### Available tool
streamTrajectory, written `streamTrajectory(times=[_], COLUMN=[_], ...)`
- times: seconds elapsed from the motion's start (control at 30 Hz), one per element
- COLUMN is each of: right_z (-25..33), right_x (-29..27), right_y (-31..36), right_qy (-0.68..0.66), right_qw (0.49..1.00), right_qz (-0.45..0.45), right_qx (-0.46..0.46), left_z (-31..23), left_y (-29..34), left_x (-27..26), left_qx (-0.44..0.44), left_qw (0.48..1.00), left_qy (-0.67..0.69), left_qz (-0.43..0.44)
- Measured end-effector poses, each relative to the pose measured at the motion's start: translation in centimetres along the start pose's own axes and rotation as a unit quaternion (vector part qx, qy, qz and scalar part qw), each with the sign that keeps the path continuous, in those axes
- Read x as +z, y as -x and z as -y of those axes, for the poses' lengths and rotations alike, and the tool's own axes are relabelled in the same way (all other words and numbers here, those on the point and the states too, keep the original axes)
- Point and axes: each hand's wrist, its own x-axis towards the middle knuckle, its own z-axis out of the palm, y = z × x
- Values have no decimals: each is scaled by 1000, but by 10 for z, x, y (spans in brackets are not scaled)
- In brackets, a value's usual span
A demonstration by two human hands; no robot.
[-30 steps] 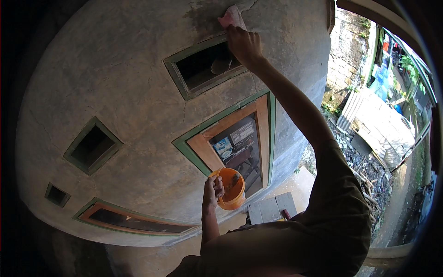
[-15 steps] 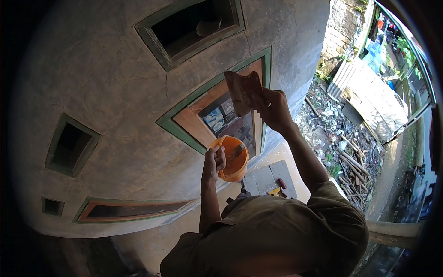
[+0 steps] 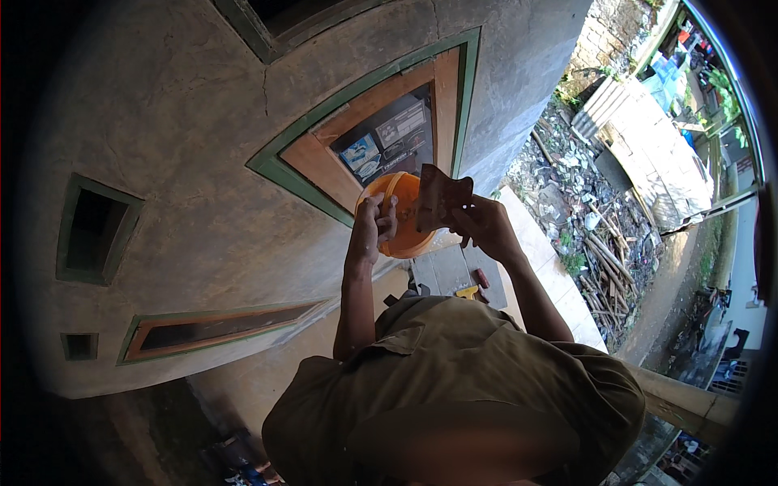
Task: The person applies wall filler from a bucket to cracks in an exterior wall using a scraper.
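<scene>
My left hand [image 3: 371, 229] is closed on the rim of an orange bucket [image 3: 407, 243], which it holds up in front of my chest. The bucket is tilted, so its inside shows; some greyish matter sticks there. In my right hand [image 3: 489, 232] is a flat, dark brown scraper [image 3: 442, 200] with a curved, notched outline. My fingers pinch it by one side. The scraper overlaps the bucket's right rim in view; whether it touches the rim I cannot tell.
Ahead and to the left stands a grey plastered wall [image 3: 194, 170] with a green-framed window [image 3: 324, 134] and smaller openings. Below the bucket is a grey bench [image 3: 440, 271] holding a yellow-handled tool [image 3: 468, 292] and a red object [image 3: 482, 279]. Rubble and sticks [image 3: 604, 271] lie off to the right.
My right hand has brought the scraper down from in front of the window to the bucket's right rim. The left hand keeps hold of the bucket. The head view has shifted.
</scene>
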Motion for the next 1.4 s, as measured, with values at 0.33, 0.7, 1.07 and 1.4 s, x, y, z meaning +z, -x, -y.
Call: streamTrajectory(times=[0.33, 0.7, 1.07, 1.4], right_z=[-7, -28, -51, -154], right_x=[44, 48, 53, 82], right_y=[-44, -51, -56, -121], right_qy=[317, 477, 420, 487], right_qw=[940, 841, 866, 831], right_qz=[69, 201, 261, 198], right_qx=[-103, -157, -75, -180], left_z=[-9, 24, 40, 43], left_y=[0, -3, -11, -39], left_x=[28, 37, 41, 41], left_qx=[12, 6, 31, 43], left_qw=[997, 999, 999, 994], left_qy=[-55, -22, 8, -73], left_qz=[47, 34, 23, 75])
